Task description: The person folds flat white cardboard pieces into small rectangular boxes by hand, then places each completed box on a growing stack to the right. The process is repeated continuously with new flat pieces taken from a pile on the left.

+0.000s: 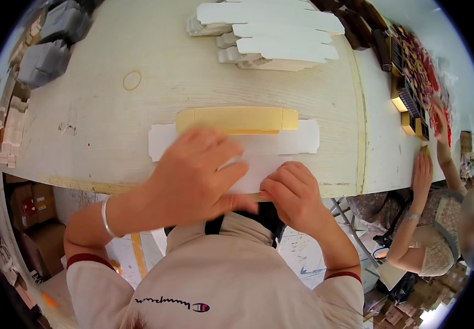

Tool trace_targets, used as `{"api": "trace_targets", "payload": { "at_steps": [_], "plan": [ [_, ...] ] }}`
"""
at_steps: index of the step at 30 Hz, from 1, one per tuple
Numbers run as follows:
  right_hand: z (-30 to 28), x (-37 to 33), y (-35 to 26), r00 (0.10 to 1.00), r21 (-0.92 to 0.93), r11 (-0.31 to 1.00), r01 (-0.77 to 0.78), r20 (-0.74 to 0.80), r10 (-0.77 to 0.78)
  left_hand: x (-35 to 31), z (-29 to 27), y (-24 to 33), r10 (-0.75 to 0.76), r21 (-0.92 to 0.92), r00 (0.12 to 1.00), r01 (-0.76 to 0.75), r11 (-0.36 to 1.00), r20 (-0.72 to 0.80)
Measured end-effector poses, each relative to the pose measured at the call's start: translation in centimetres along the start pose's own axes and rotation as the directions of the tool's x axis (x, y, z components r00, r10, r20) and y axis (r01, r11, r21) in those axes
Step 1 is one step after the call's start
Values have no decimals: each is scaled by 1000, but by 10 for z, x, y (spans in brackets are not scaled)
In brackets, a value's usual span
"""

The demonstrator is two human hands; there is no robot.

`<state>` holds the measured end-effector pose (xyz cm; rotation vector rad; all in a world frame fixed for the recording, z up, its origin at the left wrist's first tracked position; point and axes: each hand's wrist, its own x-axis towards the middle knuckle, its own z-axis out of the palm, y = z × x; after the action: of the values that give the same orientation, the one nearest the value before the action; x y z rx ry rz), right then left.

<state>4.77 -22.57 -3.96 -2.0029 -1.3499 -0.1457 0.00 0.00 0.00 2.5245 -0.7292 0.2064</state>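
In front of me on the table's near edge lies a partly folded carton blank (300,137), white with a gold panel folded over along its far side. My left hand (193,172) is over its near left part, blurred by motion, with thumb and fingers apart; it covers much of the white sheet. At the near right corner my right hand (294,189) is closed, with thumb and curled fingers pinching the blank's edge. Where the near flap runs beneath my left hand is hidden.
A stack of white flat cartons (281,41) lies at the far side. A rubber band (132,80) rests left of it. Grey stacks (45,63) and pale bundles (13,129) line the left. Dark and gold boxes (404,98) stand right, near another person's hands (423,170).
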Motion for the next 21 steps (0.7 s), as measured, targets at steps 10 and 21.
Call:
{"api": "trace_targets", "payload": {
  "at_steps": [10,21],
  "plan": [
    [8,19,10,997,-239,968,-71,-49,61,-17,39,0,-159,57,963,175,983,-216],
    [11,-4,-18,986,-345,928,139,134,-98,-46,42,13,82,209,971,-34,977,-225]
  ]
}}
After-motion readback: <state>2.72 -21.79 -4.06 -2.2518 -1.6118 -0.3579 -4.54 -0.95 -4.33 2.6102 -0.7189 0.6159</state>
